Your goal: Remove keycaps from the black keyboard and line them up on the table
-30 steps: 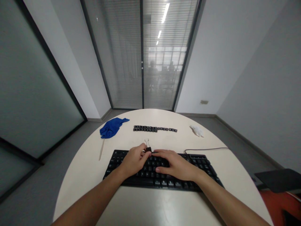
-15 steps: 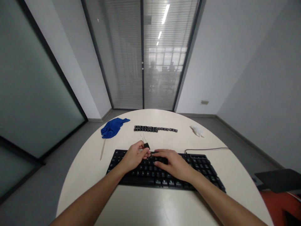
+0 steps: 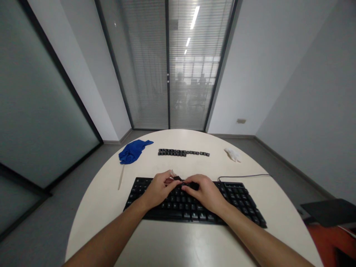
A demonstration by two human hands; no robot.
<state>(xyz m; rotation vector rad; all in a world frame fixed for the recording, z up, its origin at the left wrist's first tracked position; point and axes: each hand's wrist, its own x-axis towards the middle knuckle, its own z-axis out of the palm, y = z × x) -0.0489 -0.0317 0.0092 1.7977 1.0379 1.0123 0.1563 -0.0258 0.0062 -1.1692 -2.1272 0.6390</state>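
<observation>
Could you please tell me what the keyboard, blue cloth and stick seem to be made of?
Keyboard: probably black plastic, with a slight sheen on the front keys. Cloth: likely matte fabric, judging by its soft folds. Stick: possibly wood, pale and dull; too small to be sure.

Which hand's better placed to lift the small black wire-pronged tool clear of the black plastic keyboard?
Probably left: the left hand holds this tool, while the right hand sits beside it over the keyboard.

You have dim, greyish light; bright strips point(image 3: 195, 17) show in the far glass partition point(image 3: 147, 81). Soft glare lies on the near tabletop point(image 3: 191, 241), a shadow under your right forearm point(image 3: 250, 230). Wide-angle distortion stretches the left and right edges; your fingertips point(image 3: 184, 188) look soft.
</observation>
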